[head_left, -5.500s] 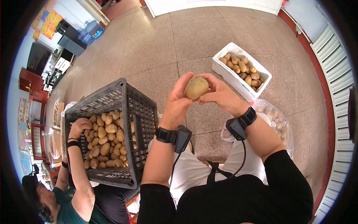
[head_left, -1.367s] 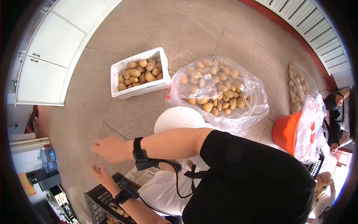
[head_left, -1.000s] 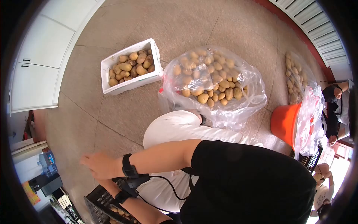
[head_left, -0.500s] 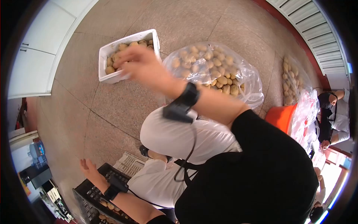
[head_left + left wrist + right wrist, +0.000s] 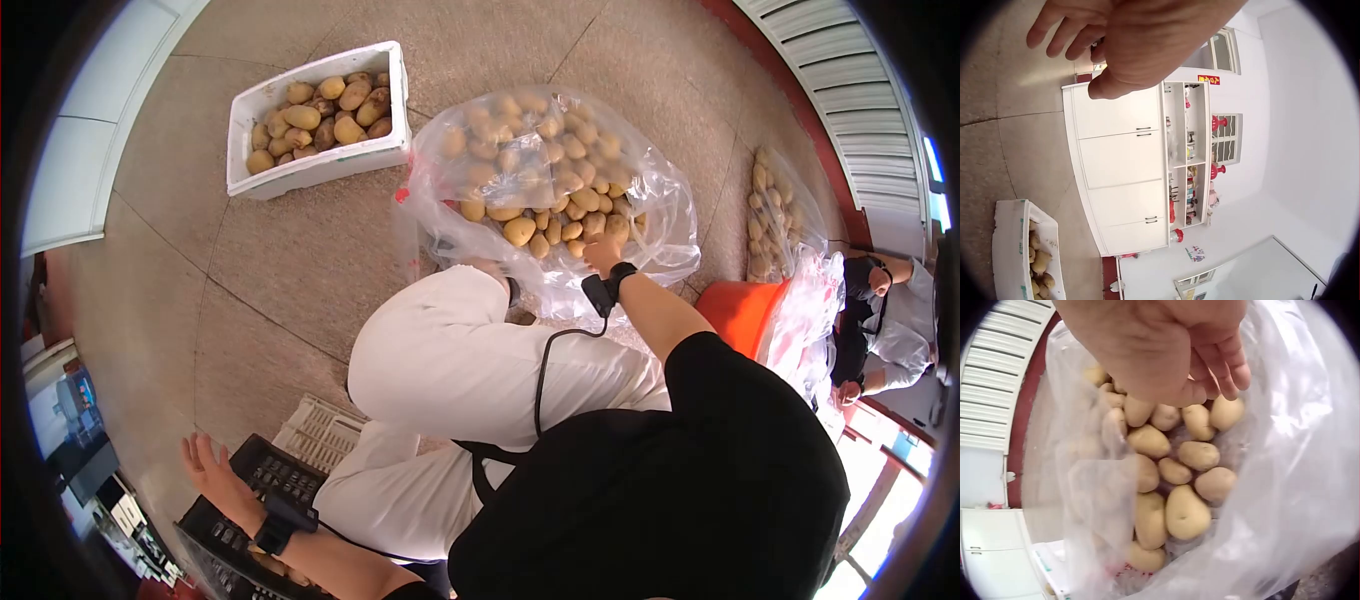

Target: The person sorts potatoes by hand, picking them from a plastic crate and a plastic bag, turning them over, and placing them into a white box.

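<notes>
My right hand (image 5: 602, 252) reaches into the mouth of a clear plastic bag (image 5: 650, 200) full of potatoes (image 5: 520, 230). In the right wrist view, this hand (image 5: 1210, 381) hovers just above the potatoes (image 5: 1185, 512) with its fingers loosely curled, and nothing shows in its grip. My left hand (image 5: 205, 465) is spread, empty, over the rim of a black crate (image 5: 250, 475) at the lower left. The left wrist view shows the left hand (image 5: 1104, 37) with relaxed fingers, holding nothing.
A white foam box (image 5: 310, 170) of potatoes stands on the tiled floor at the upper left, also seen low in the left wrist view (image 5: 1007, 250). An orange bucket (image 5: 745, 315), a second potato bag (image 5: 775, 210) and another person (image 5: 865, 300) are at the right. White cabinets (image 5: 1122, 169) line the wall.
My right hand swung from beside the black crate, across above the foam box, and down into the plastic bag. The left hand stayed spread by the crate. The view turned right.
</notes>
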